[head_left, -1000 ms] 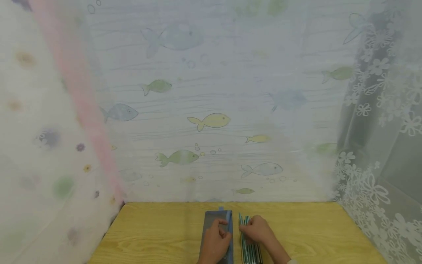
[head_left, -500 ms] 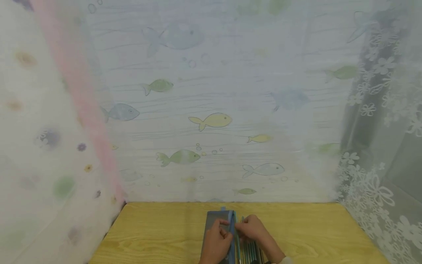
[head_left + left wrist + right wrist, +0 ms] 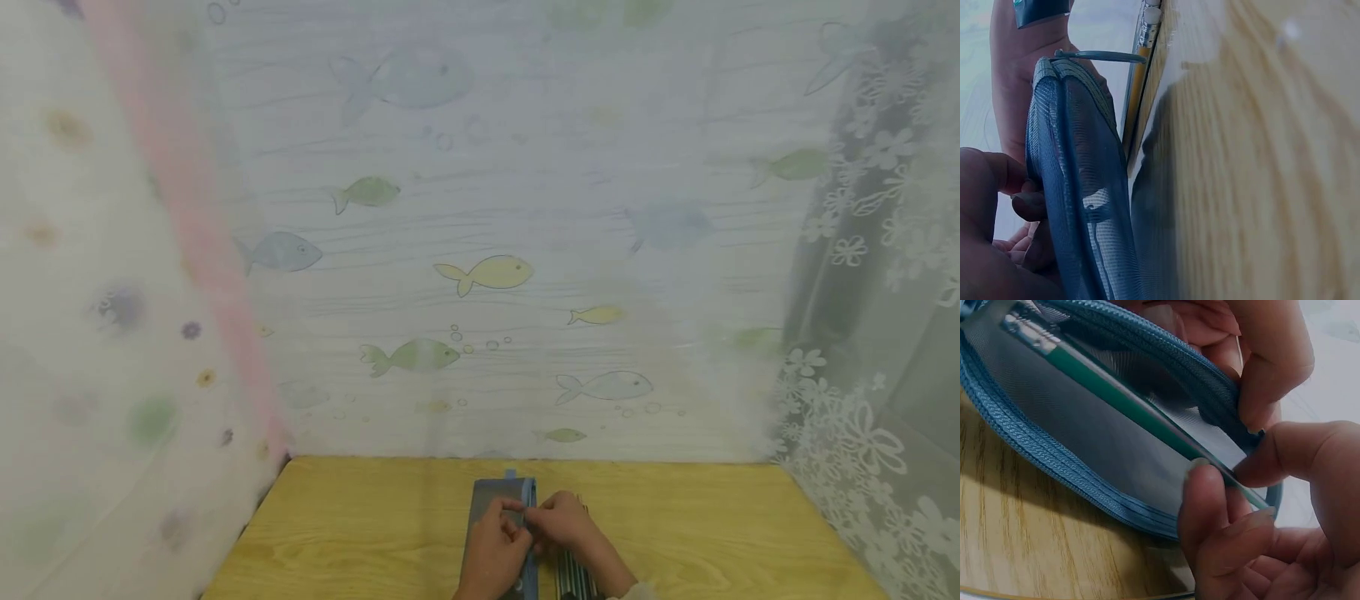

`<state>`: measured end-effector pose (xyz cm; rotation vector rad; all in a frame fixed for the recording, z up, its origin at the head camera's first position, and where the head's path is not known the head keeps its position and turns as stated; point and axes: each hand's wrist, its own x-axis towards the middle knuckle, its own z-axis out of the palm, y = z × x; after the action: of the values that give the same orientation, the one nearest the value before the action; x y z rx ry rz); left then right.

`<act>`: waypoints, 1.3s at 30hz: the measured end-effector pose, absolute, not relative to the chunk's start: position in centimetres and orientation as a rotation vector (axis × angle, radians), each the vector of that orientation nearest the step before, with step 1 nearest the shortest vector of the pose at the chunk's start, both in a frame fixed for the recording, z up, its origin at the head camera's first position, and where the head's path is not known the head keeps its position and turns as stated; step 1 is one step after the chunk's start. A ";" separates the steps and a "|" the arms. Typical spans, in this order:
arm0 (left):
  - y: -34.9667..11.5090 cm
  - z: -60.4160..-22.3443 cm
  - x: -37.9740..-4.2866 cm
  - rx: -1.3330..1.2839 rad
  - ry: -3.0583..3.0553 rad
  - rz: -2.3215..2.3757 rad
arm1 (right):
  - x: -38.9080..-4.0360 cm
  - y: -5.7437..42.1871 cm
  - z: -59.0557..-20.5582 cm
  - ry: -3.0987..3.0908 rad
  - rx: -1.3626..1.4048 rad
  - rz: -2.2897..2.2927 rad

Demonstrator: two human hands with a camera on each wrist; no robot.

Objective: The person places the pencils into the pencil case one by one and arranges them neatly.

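Note:
A blue zippered mesh pencil case [image 3: 491,493] lies on the table with its zipper mouth spread wide in the right wrist view. My left hand [image 3: 492,550] holds the case's upper edge, thumb and fingers bent at the zipper rim [image 3: 1054,156]. Between the thumb and fingers of my right hand [image 3: 564,525] is a green pencil [image 3: 1125,406] with a metal ferrule. The pencil lies along the case's mouth, its ferrule end within the zipper outline. Several more pencils [image 3: 572,575] lie beside the case, partly under my right forearm.
The wood-grain table [image 3: 360,525] extends to both sides. A fish-patterned curtain [image 3: 480,333] hangs at its back edge, with a flowered sheet [image 3: 127,358] on the left and white lace [image 3: 840,417] on the right. A yellow pencil [image 3: 1138,81] shows behind the case.
My right hand has moved left from the row of pencils to the case's mouth, bringing a pencil with it. My left hand stays at the case's edge. The head view shifts slightly.

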<state>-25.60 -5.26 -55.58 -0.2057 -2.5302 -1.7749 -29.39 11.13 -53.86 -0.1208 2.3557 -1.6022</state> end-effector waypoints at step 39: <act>-5.7 -55.3 -25.7 -0.210 -2.488 -1.833 | -27.3 16.9 -53.3 2.822 0.037 -1.448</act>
<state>-25.73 -5.67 -55.27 -0.2099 -2.4876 -1.8333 -27.28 16.89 -53.27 0.0373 2.8221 -1.4479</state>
